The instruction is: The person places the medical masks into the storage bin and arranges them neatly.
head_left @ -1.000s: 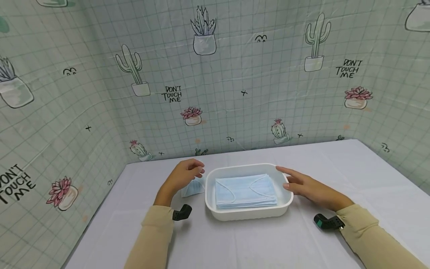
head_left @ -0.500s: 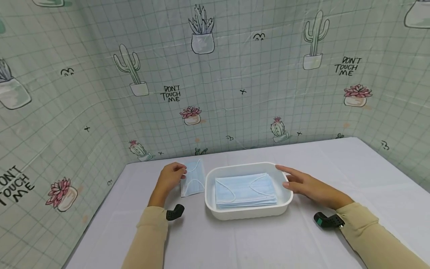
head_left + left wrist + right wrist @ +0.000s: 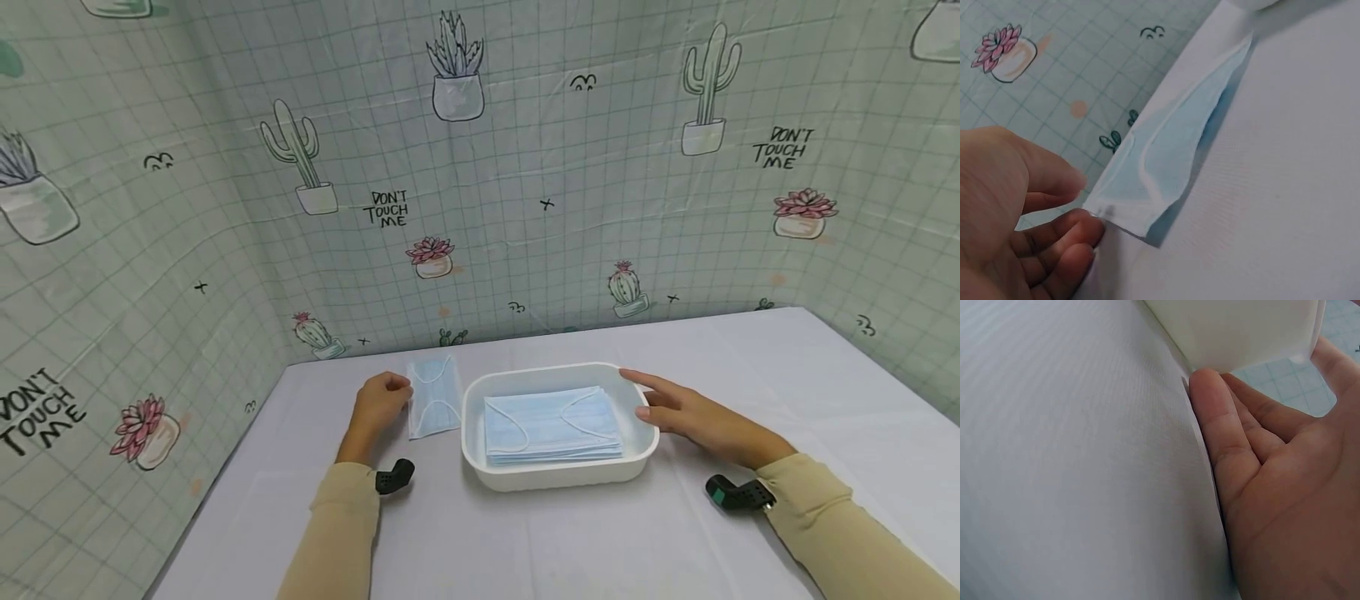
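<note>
A single blue face mask with white ear loops lies on the table left of a white plastic tray. My left hand is at the mask's left edge, fingers loosely curled. In the left wrist view, the fingertips are right at a corner of the mask, with the thumb apart from them. My right hand holds the tray's right end, its thumb over the rim and fingers along the outside. From the right wrist view, fingers lie against the tablecloth below the tray wall.
Inside the tray is a stack of blue face masks. A white cloth covers the table. Behind and at the sides hangs a curtain printed with cacti. A black wrist camera sits at the left cuff.
My left hand has moved left and down from above the mask to its left edge, uncovering the mask. The right hand and tray stay in place.
</note>
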Demonstrator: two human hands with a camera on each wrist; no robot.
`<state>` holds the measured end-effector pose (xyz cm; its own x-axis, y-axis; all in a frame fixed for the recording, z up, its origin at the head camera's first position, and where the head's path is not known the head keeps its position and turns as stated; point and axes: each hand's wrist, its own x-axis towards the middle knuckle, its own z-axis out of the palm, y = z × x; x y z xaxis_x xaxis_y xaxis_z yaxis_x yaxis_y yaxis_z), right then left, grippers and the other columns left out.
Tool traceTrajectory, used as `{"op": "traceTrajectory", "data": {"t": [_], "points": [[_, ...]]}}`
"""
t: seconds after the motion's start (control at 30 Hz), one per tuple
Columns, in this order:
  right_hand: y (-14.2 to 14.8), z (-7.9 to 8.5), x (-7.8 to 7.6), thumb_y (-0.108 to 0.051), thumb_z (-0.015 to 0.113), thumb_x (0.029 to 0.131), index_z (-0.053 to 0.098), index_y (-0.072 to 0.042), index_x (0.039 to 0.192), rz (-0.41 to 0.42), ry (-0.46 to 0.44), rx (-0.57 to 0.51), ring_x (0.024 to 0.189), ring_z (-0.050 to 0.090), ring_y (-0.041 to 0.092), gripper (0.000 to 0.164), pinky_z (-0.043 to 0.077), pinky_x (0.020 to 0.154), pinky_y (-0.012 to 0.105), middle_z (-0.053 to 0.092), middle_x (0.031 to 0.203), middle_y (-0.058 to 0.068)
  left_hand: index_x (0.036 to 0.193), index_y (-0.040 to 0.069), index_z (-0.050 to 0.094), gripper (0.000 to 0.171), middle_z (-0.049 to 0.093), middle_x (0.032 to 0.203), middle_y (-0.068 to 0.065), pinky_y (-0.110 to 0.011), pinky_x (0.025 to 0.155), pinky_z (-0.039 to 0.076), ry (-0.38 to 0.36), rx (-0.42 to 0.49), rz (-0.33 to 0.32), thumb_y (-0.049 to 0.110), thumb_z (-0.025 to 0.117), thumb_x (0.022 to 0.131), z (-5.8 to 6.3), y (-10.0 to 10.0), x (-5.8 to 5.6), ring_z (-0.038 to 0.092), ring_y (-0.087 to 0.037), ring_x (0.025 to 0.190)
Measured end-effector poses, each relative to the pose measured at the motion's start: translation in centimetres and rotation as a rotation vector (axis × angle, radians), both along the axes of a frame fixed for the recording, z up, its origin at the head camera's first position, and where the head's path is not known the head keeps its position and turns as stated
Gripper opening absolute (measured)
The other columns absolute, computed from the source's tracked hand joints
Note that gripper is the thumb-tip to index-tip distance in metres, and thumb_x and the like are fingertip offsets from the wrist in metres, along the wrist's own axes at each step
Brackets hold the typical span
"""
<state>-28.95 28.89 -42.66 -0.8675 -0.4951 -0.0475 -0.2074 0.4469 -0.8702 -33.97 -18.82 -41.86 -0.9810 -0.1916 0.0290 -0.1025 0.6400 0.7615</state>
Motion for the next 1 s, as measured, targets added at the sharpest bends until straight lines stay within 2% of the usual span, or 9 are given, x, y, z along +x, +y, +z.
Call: {"op": "traceTrajectory", "data": {"t": [0.2, 0.37, 0.63, 0.83, 1.0], "points": [[0.1, -0.2, -0.2, -0.041, 0.053, 0.104, 0.023, -0.040, 0.158, 0.000, -0.018, -0.014, 0.145, 0.025, 0.045, 0.062, 0.032, 0.106, 0.064, 0.025, 0.159, 0.024, 0.120, 0.003, 0.066, 0.032, 0.064, 0.117, -0.016, -0.047, 0.090, 0.047, 0.027, -0.083, 0.001, 0.018, 0.069, 0.092, -0.4, 0.4, 0.1, 0.058, -0.032, 0.109], [0.2, -0.5, -0.3, -0.041, 0.052, 0.104, 0.022, -0.040, 0.159, 0.000, -0.026, -0.016, 0.146, 0.022, 0.046, 0.063, 0.031, 0.106, 0.065, 0.021, 0.161, 0.022, 0.124, 0.003, 0.063, 0.040, 0.063, 0.119, -0.016, -0.045, 0.089, 0.048, 0.016, -0.090, 0.016, 0.018, 0.074, 0.089, -0.7, 0.7, 0.2, 0.057, -0.032, 0.107], [0.0, -0.1, -0.1, -0.043, 0.052, 0.104, 0.023, -0.040, 0.159, -0.007, 0.008, 0.009, 0.145, 0.023, 0.046, 0.063, 0.032, 0.106, 0.064, 0.023, 0.160, 0.025, 0.123, 0.002, 0.064, 0.037, 0.064, 0.112, -0.014, -0.046, 0.090, 0.047, 0.061, -0.140, 0.013, 0.012, 0.074, 0.089, -0.5, 0.8, 0.2, 0.058, -0.032, 0.104], [0.0, 0.0, 0.0, -0.041, 0.052, 0.104, 0.023, -0.040, 0.159, -0.005, 0.000, 0.002, 0.146, 0.021, 0.046, 0.062, 0.032, 0.106, 0.065, 0.021, 0.161, 0.024, 0.125, 0.000, 0.062, 0.037, 0.066, 0.113, -0.017, -0.047, 0.087, 0.050, 0.015, -0.134, 0.066, 0.008, 0.071, 0.090, 0.0, 1.2, 0.5, 0.061, -0.032, 0.104], [-0.1, -0.2, -0.1, -0.040, 0.052, 0.104, 0.023, -0.039, 0.159, 0.001, -0.004, -0.017, 0.146, 0.020, 0.047, 0.062, 0.030, 0.106, 0.066, 0.019, 0.162, 0.023, 0.126, -0.002, 0.063, 0.038, 0.061, 0.129, -0.024, -0.051, 0.093, 0.050, -0.039, -0.139, 0.114, 0.009, 0.070, 0.091, 0.3, 1.3, 0.8, 0.058, -0.038, 0.116]]}}
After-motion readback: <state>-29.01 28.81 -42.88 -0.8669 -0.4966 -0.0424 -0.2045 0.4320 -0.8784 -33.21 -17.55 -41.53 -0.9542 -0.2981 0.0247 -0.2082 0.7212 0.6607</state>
